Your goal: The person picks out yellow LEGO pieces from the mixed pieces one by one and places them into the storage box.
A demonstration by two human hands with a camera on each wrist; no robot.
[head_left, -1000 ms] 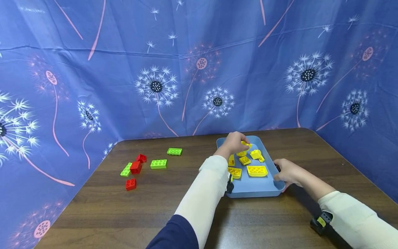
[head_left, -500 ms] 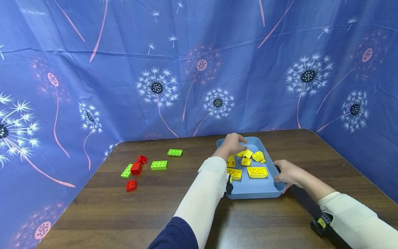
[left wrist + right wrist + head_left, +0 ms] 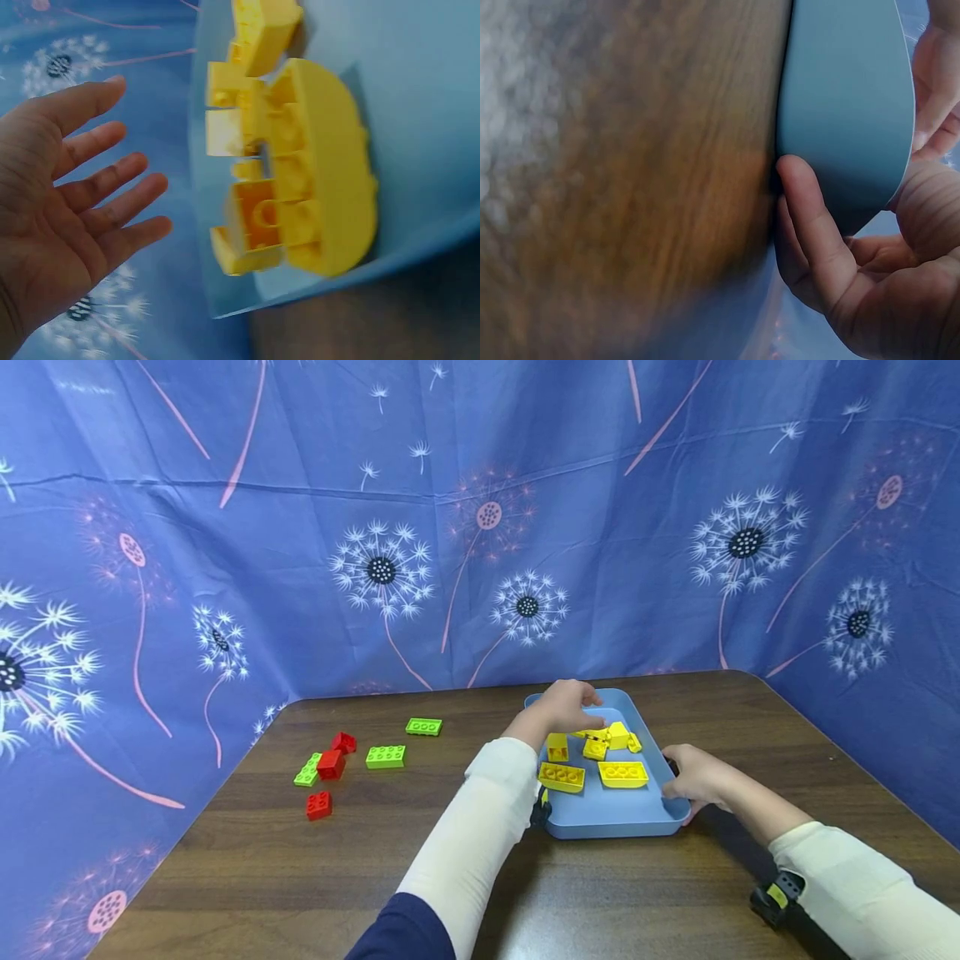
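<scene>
A light blue tray (image 3: 615,820) stands on the wooden table and holds several yellow toy building bricks. Two long bricks with rounded ends, one left (image 3: 561,777) and one right (image 3: 622,774), lie nearest its front. Smaller yellow bricks (image 3: 618,735) cluster behind them, some partly hidden. Over the tray's back left part is my left hand (image 3: 562,706); in the left wrist view its fingers (image 3: 112,176) are spread and loosely bent, with nothing held. My right hand (image 3: 693,777) grips the tray's right side, its fingers (image 3: 810,217) against the outer wall in the right wrist view.
On the table's left lie red bricks (image 3: 331,764) and green bricks (image 3: 386,757), apart from the tray. A blue curtain with dandelion prints (image 3: 450,568) hangs behind the table (image 3: 375,860).
A yellow brick near my left fingers at the tray's back has dropped among the others, and the small bricks have shifted. My left hand has moved slightly. My right hand stays put.
</scene>
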